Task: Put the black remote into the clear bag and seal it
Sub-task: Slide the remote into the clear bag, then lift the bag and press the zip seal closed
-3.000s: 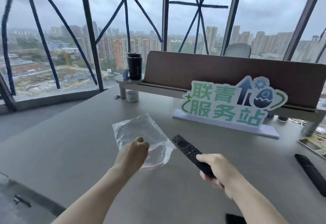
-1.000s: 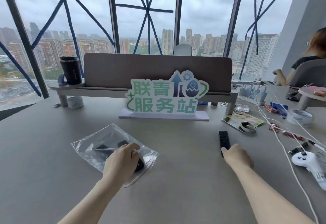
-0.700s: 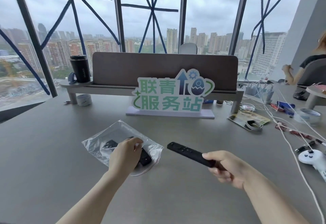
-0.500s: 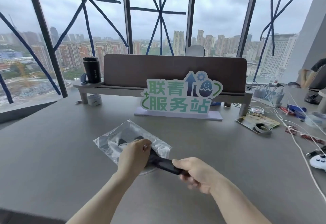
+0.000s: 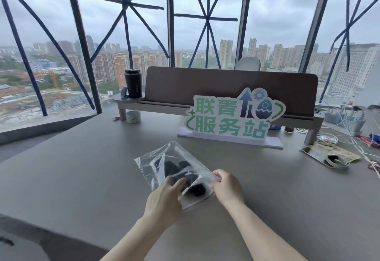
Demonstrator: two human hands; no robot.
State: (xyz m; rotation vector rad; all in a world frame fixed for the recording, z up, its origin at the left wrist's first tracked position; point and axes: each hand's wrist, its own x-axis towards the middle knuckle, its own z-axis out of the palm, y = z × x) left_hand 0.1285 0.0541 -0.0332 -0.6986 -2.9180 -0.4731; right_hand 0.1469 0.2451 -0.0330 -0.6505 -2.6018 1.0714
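Note:
The clear bag (image 5: 151, 165) lies on the grey table (image 5: 82, 168) in front of me, its mouth toward my hands. Black remotes (image 5: 174, 170) show through the plastic, lying inside it. My left hand (image 5: 164, 201) pinches the near edge of the bag at its mouth. My right hand (image 5: 227, 186) pinches the right corner of the same mouth edge. Whether the seal strip is pressed together I cannot tell.
A green and white sign (image 5: 232, 118) stands behind the bag, before a brown desk shelf (image 5: 226, 85) with a black tumbler (image 5: 133, 83). A tape roll (image 5: 133, 116) sits under the shelf. Cables (image 5: 349, 129), a card with a ring (image 5: 331, 155) lie at the right.
My right hand slid the second black remote fully into the bag and let go of it. It now grips the bag's mouth edge beside my left hand.

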